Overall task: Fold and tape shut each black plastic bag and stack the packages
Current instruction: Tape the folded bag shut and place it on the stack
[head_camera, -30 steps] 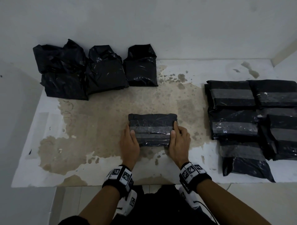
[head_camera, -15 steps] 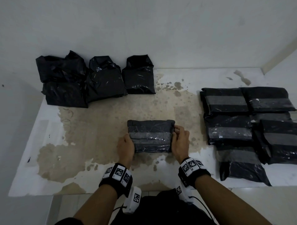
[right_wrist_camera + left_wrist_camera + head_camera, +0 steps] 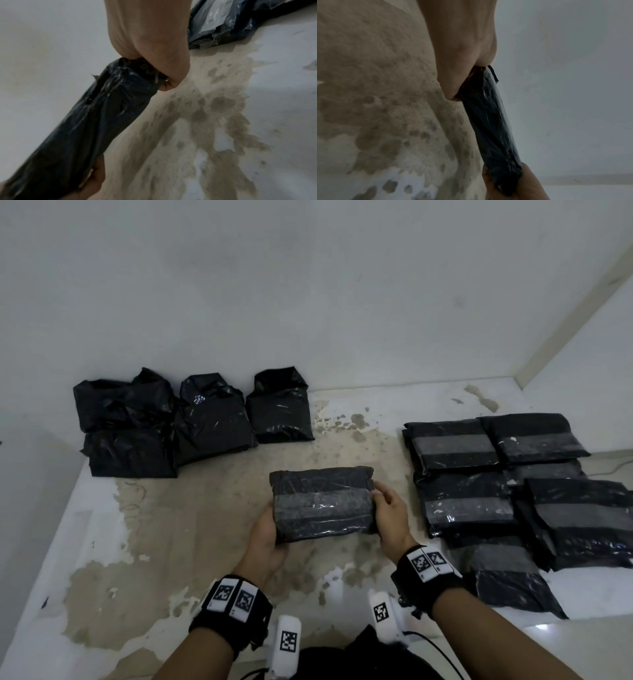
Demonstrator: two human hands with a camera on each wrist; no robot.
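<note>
The taped package (image 3: 322,503) is off the stained table (image 3: 205,508), its ends gripped by the left hand (image 3: 269,537) and right hand (image 3: 390,513); right of it lie the finished packages (image 3: 496,491); behind and left, the unsealed bags (image 3: 191,419) wait, so several are left.

White stained table (image 3: 191,529): untaped black bags (image 3: 191,419) far left, taped packages (image 3: 479,484) right.
</note>
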